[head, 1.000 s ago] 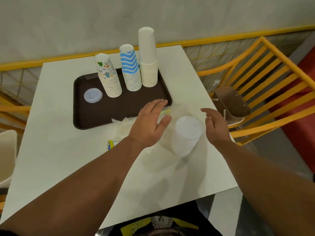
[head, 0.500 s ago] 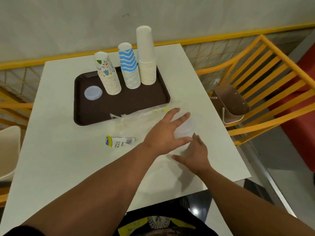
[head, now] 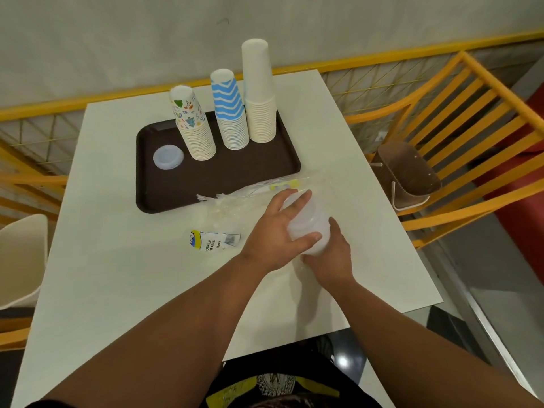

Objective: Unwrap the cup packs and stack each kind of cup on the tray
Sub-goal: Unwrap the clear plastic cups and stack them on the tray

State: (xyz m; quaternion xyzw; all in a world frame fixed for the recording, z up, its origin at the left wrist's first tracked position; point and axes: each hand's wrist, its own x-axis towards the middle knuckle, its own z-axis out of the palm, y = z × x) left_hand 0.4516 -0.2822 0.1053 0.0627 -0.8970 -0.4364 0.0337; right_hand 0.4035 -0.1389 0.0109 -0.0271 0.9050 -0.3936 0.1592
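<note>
So most of it looks done already: three stacks are set upside down on the brown tray (head: 164, 198), namely the patterned cups (head: 192, 125), the blue zigzag cups (head: 231, 113) and the tall plain white cups (head: 259, 95), and a single clear lid (head: 168, 157) is laid flat at the tray's left end. What's left, as far as can be judged, is the last kind: the stack of clear plastic cups (head: 310, 225), which is held above the counter (head: 117, 275) just in front of the tray's near right corner. It's gripped from both sides, with the left hand (head: 275, 237) wrapped over its top and left flank, thumb curled under, and the right hand (head: 331, 257) cupped around its lower right end, so the stack sits squarely between the two grips. Whether any wrap is still clinging to it can't really be told, the plastic being see-through. The crumpled clear wrapper (head: 250, 198) is left lying beside the tray's near edge, with a printed label (head: 215, 241) close by on the counter
</note>
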